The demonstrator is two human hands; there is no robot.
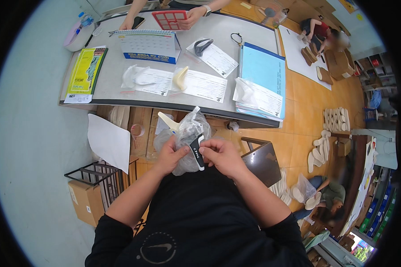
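Close to my body, my left hand (pixel 168 156) grips a see-through plastic bag (pixel 192 119). A long cream-coloured piece (pixel 166 120) sticks out of the bag at its upper left. At the front of the bag is a narrow black and white moulded piece (pixel 197 150) with white lettering. My right hand (pixel 221 156) pinches its right edge between thumb and fingers. Both hands are closed, in front of the near edge of the grey table (pixel 111 95). The bag's other contents are hard to make out.
On the table stand a desk calendar (pixel 149 46), a cream curved piece (pixel 181 79) on a paper slip, a black curved piece (pixel 203 46) and blue folders (pixel 262 71). Opposite, a person's hand (pixel 192 18) holds a red frame (pixel 169 20). A dark stool (pixel 261 163) stands at right.
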